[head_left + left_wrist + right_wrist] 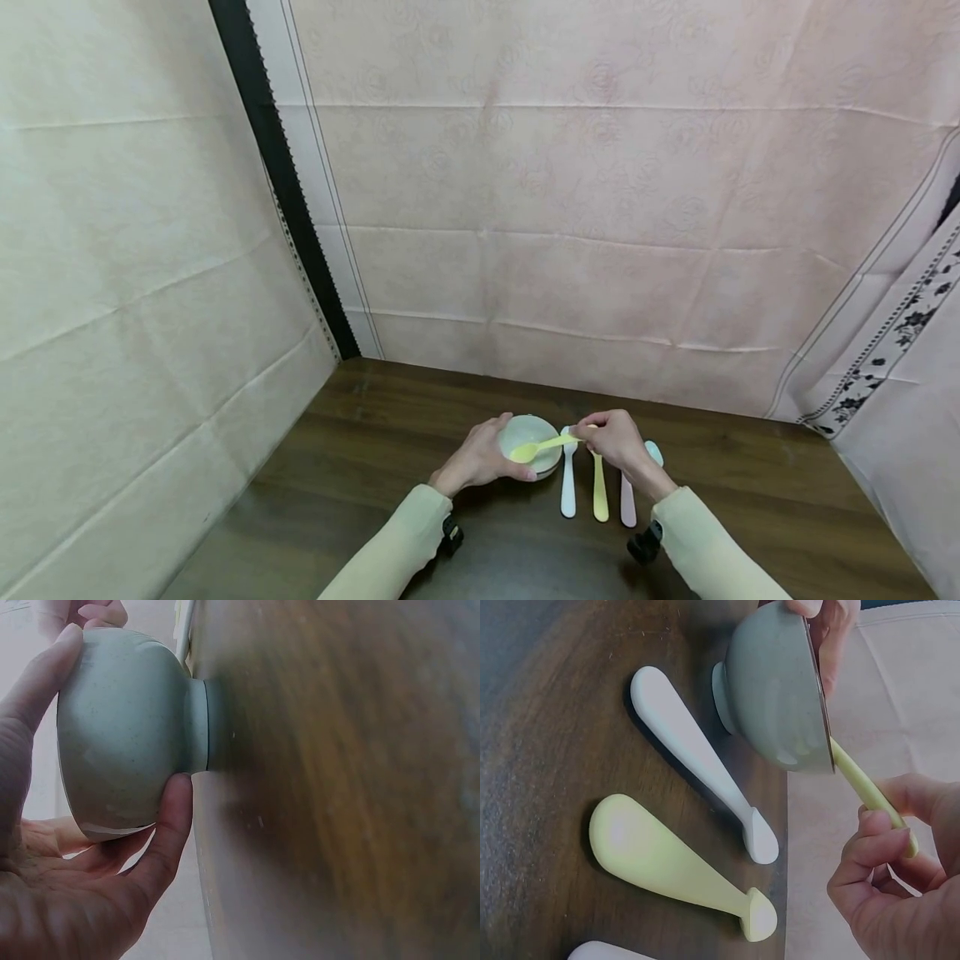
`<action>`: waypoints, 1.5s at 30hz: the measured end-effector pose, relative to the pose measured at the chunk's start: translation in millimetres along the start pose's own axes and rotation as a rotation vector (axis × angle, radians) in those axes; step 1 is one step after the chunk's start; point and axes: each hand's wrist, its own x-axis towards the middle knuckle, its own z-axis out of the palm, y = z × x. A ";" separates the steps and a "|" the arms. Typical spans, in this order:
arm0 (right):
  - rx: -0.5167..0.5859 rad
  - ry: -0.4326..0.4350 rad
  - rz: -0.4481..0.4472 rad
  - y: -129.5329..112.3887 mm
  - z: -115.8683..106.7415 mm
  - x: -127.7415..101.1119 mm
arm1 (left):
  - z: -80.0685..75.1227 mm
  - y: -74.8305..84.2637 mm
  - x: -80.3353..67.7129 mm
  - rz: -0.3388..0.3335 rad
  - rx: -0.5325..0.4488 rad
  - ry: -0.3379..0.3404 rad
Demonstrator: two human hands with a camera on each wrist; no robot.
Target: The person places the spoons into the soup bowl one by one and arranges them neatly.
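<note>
- Pale green bowl [529,434] on the wooden table [750,500], left hand [480,458] curled around its side.
- Right hand [618,440] pinches yellow spoon [542,447], spoon's end over the bowl.
- White spoon [568,483], second yellow spoon [600,492], pink spoon [627,502] lie just beside the bowl.

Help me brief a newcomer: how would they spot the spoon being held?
On the dark wooden table, find the pale green bowl that the left hand grips. The yellow spoon reaches over its rim, pinched by the right hand. Unlike the white, yellow and pink spoons lying flat beside the bowl, it is lifted.
</note>
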 end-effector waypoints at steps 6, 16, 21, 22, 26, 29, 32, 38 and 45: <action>0.024 0.003 0.007 -0.9 0.8 3.4 | 0.4 -0.5 -0.2 0.000 -0.006 -0.002; 0.080 0.002 0.018 0.9 5.3 10.4 | 0.3 -1.3 0.5 0.008 0.005 0.000; 0.115 -0.001 0.021 2.9 7.6 13.2 | 0.5 -1.9 0.2 0.009 0.009 0.002; 0.119 -0.001 0.021 3.4 8.1 13.8 | 0.4 -1.8 0.2 0.008 0.009 0.002; 0.129 -0.004 0.021 3.5 8.7 14.1 | 0.4 -1.5 0.1 -0.008 0.006 0.000; 0.144 -0.017 0.022 3.2 7.7 13.7 | 0.5 -1.4 0.3 -0.013 0.002 0.000; 0.174 -0.027 0.021 3.1 6.1 14.3 | 0.2 -1.0 0.5 -0.013 0.005 0.002; 0.199 -0.038 0.025 2.8 3.0 16.2 | 0.5 -0.9 2.5 -0.017 0.006 0.006; 0.203 -0.025 0.053 2.5 0.6 14.1 | 1.0 -2.6 3.1 -0.023 0.007 0.002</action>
